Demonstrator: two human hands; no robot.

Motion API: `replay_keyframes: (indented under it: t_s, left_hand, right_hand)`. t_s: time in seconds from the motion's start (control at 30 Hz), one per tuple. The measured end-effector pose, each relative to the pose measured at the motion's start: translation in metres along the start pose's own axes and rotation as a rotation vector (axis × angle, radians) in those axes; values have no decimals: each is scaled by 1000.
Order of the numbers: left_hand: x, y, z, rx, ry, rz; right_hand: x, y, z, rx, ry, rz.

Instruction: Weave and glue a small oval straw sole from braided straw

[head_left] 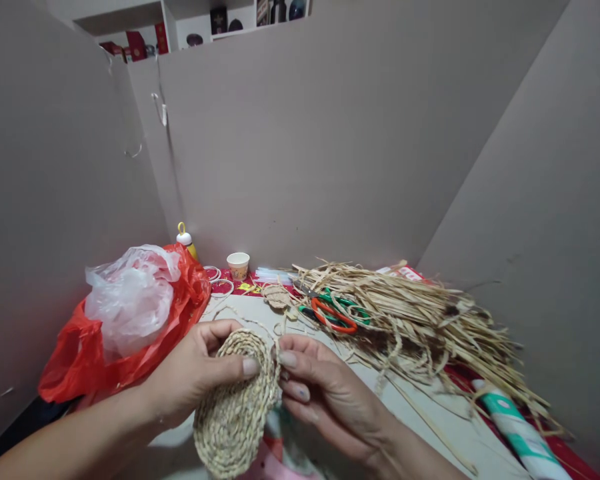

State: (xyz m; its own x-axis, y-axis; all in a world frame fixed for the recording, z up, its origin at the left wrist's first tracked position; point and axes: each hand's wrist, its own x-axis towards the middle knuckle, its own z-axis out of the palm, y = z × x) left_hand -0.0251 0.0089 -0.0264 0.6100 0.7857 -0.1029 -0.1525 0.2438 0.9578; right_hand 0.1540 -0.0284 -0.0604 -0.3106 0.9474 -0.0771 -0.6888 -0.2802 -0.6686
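A coiled oval mat of braided straw (233, 417) stands on edge in front of me. My left hand (193, 370) grips it, thumb pressed across its upper face and fingers behind the rim. My right hand (320, 390) pinches the mat's right edge with fingers curled together, where a loose braided strand (260, 325) runs off toward the back. Both hands hover low over the table.
A heap of dry straw (420, 320) covers the right side, with orange and green scissors (337, 313) on it. A red plastic bag (100, 347) holding clear plastic sits left. Paper cup (238, 265), small bottle (185, 239), white-green roll (517, 430). Grey partition walls enclose the table.
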Motion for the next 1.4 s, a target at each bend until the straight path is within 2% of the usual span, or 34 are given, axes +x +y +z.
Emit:
replay_keyframes:
  t_s: [0.2,0.47,1.07,1.4]
  left_hand:
    - [2,2,4,-105,-14,-26]
    - [2,2,8,-157,-36,-88]
    - [3,-6,9,-233,-105,-134]
    - [2,-7,9,-257,-111,-131]
  right_hand:
    - [-2,1,-1,-152,21,-242]
    - [-4,1,-3,-297,28,-392]
    - [-1,6,-5,-351,26,-471]
    - [0,9,-5,-294,53,-448]
